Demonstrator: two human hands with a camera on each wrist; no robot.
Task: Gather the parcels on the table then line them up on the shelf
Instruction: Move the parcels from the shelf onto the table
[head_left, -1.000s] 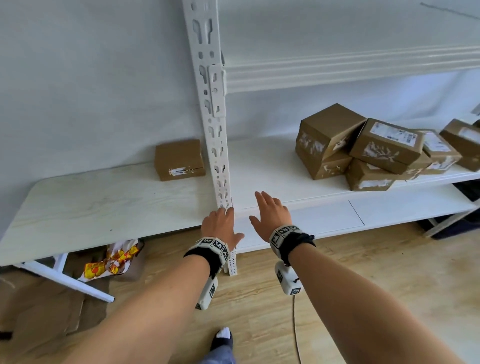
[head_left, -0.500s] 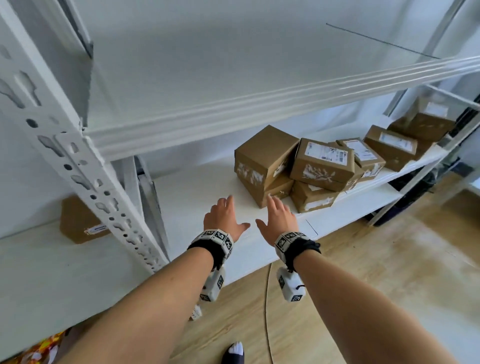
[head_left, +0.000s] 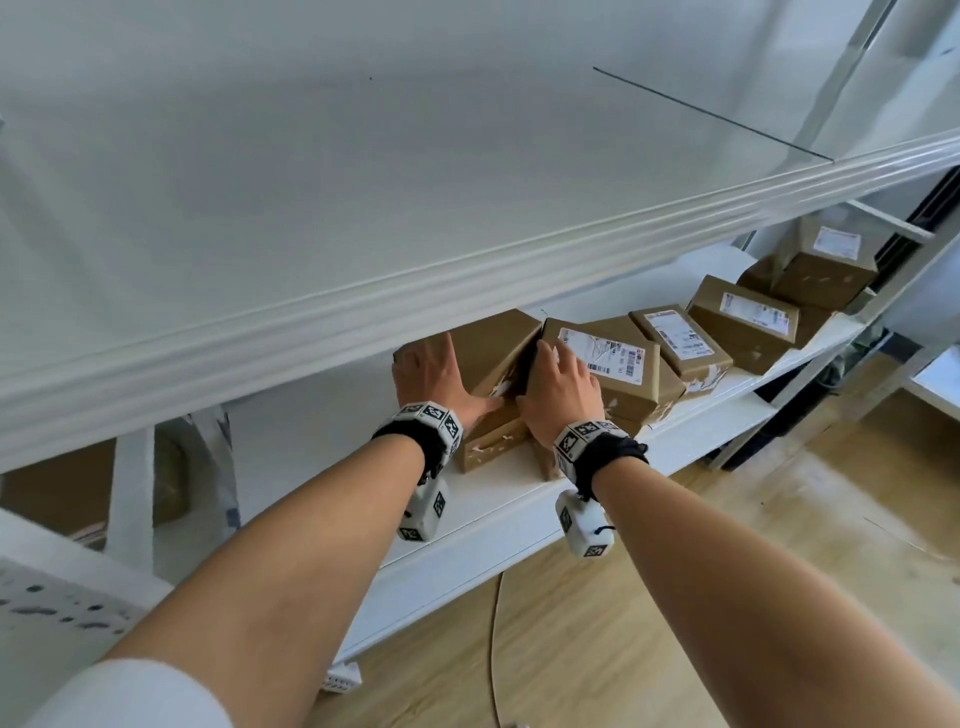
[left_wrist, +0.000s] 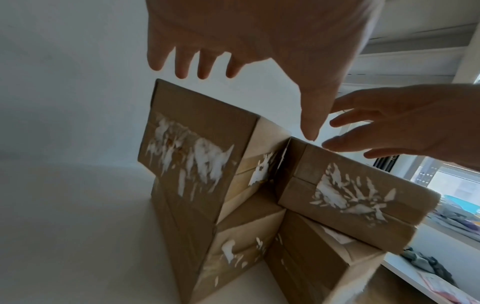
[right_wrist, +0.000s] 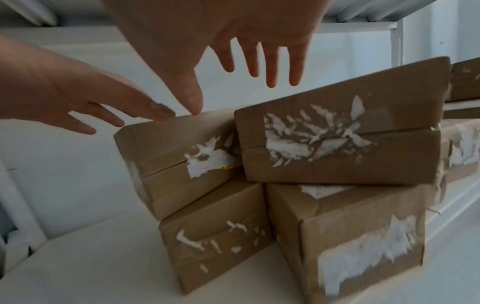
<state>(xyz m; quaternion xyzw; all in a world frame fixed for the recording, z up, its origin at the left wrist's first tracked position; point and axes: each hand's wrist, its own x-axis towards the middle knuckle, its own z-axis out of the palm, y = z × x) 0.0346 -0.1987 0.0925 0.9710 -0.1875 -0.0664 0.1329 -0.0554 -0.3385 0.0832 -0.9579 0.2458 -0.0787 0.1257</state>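
Note:
Several brown cardboard parcels are piled on the white shelf (head_left: 322, 426). My left hand (head_left: 434, 371) is spread over the top-left parcel (head_left: 493, 343), with straight fingers (left_wrist: 194, 67) just above it. My right hand (head_left: 558, 387) lies open over the labelled top parcel (head_left: 618, 364), its fingers (right_wrist: 259, 61) also straight. Neither hand grips anything, and I cannot tell whether they touch the cardboard. Two more parcels (right_wrist: 215, 236) (right_wrist: 358, 246) lie under these. One lone parcel (head_left: 67, 488) shows on the table at far left, partly hidden by the shelf post.
More parcels (head_left: 680, 343) (head_left: 743, 322) (head_left: 826, 265) run along the shelf to the right. The upper shelf board (head_left: 363, 182) hangs low over the pile. A white perforated post (head_left: 130, 499) stands at left. Wooden floor (head_left: 675, 597) lies below.
My view has swung right and closer to the shelf. Both hands have moved from the shelf's front edge forward onto the stacked parcels.

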